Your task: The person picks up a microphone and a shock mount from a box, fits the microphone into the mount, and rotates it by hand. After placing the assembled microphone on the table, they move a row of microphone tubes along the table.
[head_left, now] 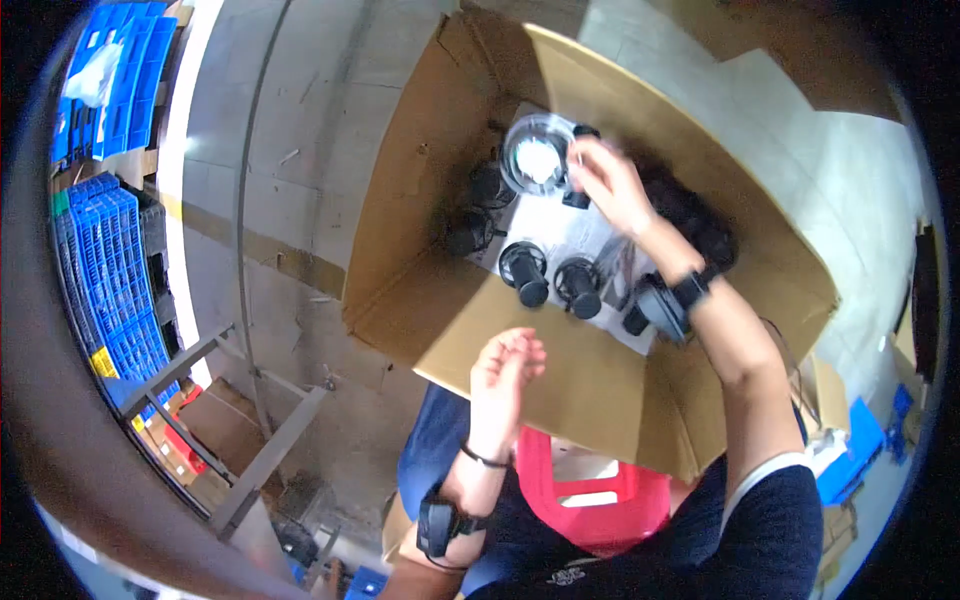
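Observation:
Inside an open cardboard box (790, 240), my right hand (612, 185) has its fingers closed at the black side part of a clear round plastic piece (525, 180) that shines brightly in the middle. White sheets (548, 222) lie under it. Two black round parts with stubby cylinders, one on the left (526, 275) and one on the right (580, 288), rest nearer to me in the box. Outside the near flap, my left hand (508, 378) is raised with its fingers curled in; nothing shows in it.
More dark parts sit along the box's left inside (470, 230) and right inside (700, 225). A red plastic stool (590, 510) stands below the box. Blue crates (108, 270) are stacked at the far left, behind a grey metal frame (265, 460).

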`<state>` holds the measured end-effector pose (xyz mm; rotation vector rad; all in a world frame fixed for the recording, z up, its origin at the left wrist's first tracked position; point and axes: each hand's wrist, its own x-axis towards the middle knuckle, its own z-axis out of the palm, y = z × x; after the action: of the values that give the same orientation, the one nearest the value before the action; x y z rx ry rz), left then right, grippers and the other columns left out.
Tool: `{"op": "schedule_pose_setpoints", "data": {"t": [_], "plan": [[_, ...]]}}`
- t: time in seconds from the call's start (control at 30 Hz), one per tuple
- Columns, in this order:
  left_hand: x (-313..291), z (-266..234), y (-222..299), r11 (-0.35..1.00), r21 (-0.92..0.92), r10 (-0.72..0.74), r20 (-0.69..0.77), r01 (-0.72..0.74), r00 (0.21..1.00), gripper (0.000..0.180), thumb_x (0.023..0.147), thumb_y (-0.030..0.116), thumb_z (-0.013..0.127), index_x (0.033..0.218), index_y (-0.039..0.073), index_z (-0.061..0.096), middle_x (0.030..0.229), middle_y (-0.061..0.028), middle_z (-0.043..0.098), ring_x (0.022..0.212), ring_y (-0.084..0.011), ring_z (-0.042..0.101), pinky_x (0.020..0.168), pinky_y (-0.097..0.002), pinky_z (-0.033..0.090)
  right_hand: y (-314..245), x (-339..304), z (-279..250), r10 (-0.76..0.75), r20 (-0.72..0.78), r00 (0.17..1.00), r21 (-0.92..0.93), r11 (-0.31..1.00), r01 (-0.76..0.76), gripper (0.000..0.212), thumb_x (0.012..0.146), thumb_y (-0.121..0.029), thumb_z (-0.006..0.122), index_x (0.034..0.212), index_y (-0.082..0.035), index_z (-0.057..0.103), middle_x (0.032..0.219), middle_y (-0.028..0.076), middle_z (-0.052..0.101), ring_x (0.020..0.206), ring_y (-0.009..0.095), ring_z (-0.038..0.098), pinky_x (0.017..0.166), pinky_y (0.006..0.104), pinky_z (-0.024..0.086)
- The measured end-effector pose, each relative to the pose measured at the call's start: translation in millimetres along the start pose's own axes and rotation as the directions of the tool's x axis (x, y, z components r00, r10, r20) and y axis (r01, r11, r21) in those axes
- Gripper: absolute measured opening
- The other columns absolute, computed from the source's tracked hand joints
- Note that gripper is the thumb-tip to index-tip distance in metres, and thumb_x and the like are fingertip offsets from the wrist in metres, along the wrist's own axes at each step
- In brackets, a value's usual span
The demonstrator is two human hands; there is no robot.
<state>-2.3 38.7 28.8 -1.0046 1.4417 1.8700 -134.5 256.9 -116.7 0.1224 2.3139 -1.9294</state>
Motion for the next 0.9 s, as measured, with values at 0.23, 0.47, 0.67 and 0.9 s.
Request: {"op": "schedule_pose_setpoints", "data": {"t": [0.23,0.47,0.67,0.9], "plan": [[-46.6,26.5,12.2,0.756,-0.489,-0.028,0.64,0.435,0.768,0.083,0.085,0.07,0.039,0.138,0.006,0.035,0.135,-0.0207,0.044,0.122,-0.033,0.047,0.096,-0.058,0.041,-184.9,-174.4,-53.4,-0.252,0.245,0.936,-0.173,0.939,0.298,0.032,0.084,0.001,0.06,0.114,-0.004,0.051,0.109,0.014,0.057,0.085,0.018,0.061,0.07,0.0274,0.05],[-147.4,35.5,-2.5,0.896,-0.44,0.341,0.758,0.051,0.556,0.06,0.089,0.034,0.06,0.133,0.0,0.039,0.13,-0.0171,0.05,0.118,-0.0271,0.051,0.104,-0.0436,0.038,-280.2,-298.1,-69.1,-0.425,0.252,0.869,-0.353,0.796,0.491,0.033,0.085,0.006,0.052,0.115,-0.006,0.045,0.119,0.018,0.051,0.104,0.026,0.057,0.083,0.0354,0.049],[-226.9,17.4,-13.1,0.862,-0.48,0.483,0.68,-0.163,0.552,0.06,0.079,0.011,0.072,0.131,0.0,0.043,0.129,-0.013,0.052,0.119,-0.0233,0.051,0.104,-0.0374,0.037,-295.2,-395.4,-36.8,-0.248,0.05,0.968,-0.122,0.96,0.252,0.065,0.077,-0.006,0.069,0.129,-0.003,0.031,0.128,0.013,0.041,0.12,0.023,0.045,0.102,0.0374,0.037],[-270.1,-11.8,-37.1,0.827,-0.525,0.521,0.582,-0.201,0.625,0.075,0.079,0.0,0.068,0.141,0.009,0.028,0.13,-0.0071,0.047,0.124,-0.0198,0.043,0.107,-0.035,0.032,-290.0,-416.7,3.7,-0.17,-0.014,0.985,0.169,0.971,0.17,0.07,0.072,0.007,0.058,0.134,-0.003,0.027,0.131,0.013,0.041,0.121,0.022,0.046,0.101,0.0337,0.04]]}}
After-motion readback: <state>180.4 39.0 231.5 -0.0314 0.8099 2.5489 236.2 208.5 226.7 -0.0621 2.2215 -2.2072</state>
